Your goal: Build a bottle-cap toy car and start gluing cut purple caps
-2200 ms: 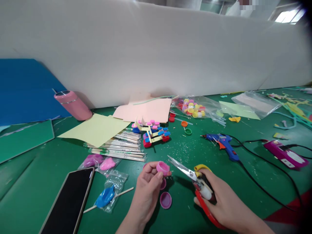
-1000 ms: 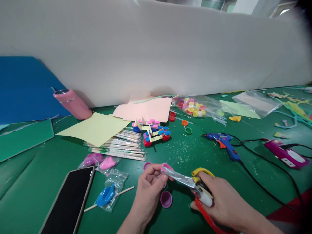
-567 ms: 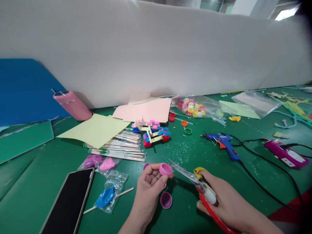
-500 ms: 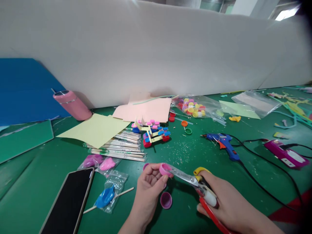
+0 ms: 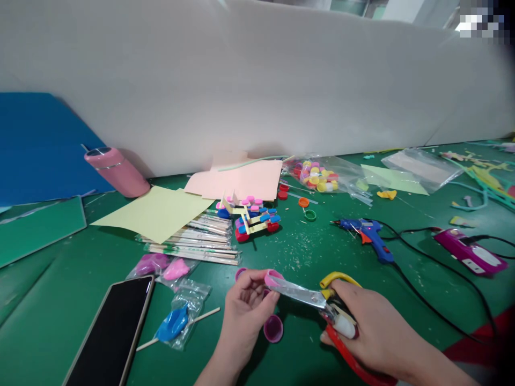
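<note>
scissors (image 5: 300,293) in closed right hand (image 5: 374,321), across cap (image 5: 272,275) in pinched left hand (image 5: 248,311), phone (image 5: 112,327) nearby

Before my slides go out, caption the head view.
Left hand holds round pink plastic cap; right hand, silver-bladed scissors.

There is one pair of scissors (image 5: 300,294), with one left hand (image 5: 247,308) at its blades, holding one pink cap (image 5: 272,278), and one right hand (image 5: 358,316) on its handles. Three purplish caps (image 5: 273,328) lie left of the scissors, two partly hidden. Beyond the scissors are one orange cap (image 5: 303,202), one green cap (image 5: 309,215) and two red caps (image 5: 282,195); to their right, one glue gun (image 5: 368,230); well to their left, one phone (image 5: 110,329), one flask (image 5: 118,171) and one blue lump (image 5: 173,323). The bagged caps (image 5: 317,177) are too crowded to count.
</note>
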A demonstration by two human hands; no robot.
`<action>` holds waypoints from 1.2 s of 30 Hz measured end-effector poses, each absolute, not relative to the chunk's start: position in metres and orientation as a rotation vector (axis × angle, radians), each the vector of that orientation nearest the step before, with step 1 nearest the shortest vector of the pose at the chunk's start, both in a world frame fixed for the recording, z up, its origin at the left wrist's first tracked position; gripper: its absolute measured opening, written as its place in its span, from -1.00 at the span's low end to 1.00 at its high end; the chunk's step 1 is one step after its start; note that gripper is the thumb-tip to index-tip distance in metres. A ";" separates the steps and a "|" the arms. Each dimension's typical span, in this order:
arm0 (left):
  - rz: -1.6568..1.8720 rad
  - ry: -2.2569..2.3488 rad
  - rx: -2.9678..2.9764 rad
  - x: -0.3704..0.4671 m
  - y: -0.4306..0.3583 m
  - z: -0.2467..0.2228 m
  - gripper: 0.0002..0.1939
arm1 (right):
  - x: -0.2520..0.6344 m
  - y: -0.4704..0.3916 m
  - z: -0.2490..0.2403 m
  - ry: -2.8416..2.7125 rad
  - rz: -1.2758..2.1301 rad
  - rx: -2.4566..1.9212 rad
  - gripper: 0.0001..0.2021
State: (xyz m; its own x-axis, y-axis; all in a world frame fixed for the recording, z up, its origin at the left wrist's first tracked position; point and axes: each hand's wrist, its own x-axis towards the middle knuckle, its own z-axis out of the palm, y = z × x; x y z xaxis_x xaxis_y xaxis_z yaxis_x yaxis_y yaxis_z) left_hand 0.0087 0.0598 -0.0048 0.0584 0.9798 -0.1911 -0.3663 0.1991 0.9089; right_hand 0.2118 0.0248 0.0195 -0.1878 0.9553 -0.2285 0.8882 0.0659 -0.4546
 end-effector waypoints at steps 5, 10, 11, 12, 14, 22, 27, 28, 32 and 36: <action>1.199 1.018 0.804 0.008 0.059 -0.004 -0.78 | 0.213 0.024 0.018 -2.238 0.761 -1.917 -0.65; 1.189 1.035 0.807 0.008 0.060 -0.003 -0.76 | 0.214 0.023 0.014 -2.242 0.763 -1.909 -0.66; 1.193 1.035 0.806 0.008 0.060 -0.003 -0.76 | 0.214 0.022 0.013 -2.231 0.773 -1.907 -0.66; 1.195 1.032 0.806 0.008 0.060 -0.004 -0.76 | 0.214 0.022 0.013 -2.216 0.788 -1.906 -0.66; 1.194 1.025 0.813 0.009 0.060 -0.004 -0.77 | 0.213 0.022 0.012 -2.183 0.837 -1.902 -0.68; 1.209 1.040 0.847 0.007 0.060 -0.005 -0.79 | 0.203 0.016 0.007 -1.898 1.303 -1.801 -0.79; 1.207 1.020 0.829 0.008 0.061 -0.007 -0.79 | 0.201 0.017 0.003 -1.768 1.539 -1.606 -0.77; 1.208 1.013 0.827 0.008 0.060 -0.007 -0.78 | 0.202 0.018 0.003 -1.775 1.551 -1.571 -0.75; 1.204 0.988 0.811 0.009 0.060 -0.007 -0.79 | 0.205 0.019 0.010 -1.864 1.423 -1.624 -0.79; 1.187 0.955 0.791 0.007 0.062 -0.011 -0.82 | 0.205 0.017 0.017 -1.976 1.160 -1.830 -0.77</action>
State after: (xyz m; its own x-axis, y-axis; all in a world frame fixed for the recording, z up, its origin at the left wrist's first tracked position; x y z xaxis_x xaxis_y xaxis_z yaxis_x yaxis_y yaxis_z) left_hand 0.0066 0.0619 -0.0110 0.0977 0.9779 -0.1849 -0.3906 0.2086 0.8966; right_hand 0.2055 0.0170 0.0172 -0.2078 0.9140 -0.3483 0.7496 -0.0800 -0.6571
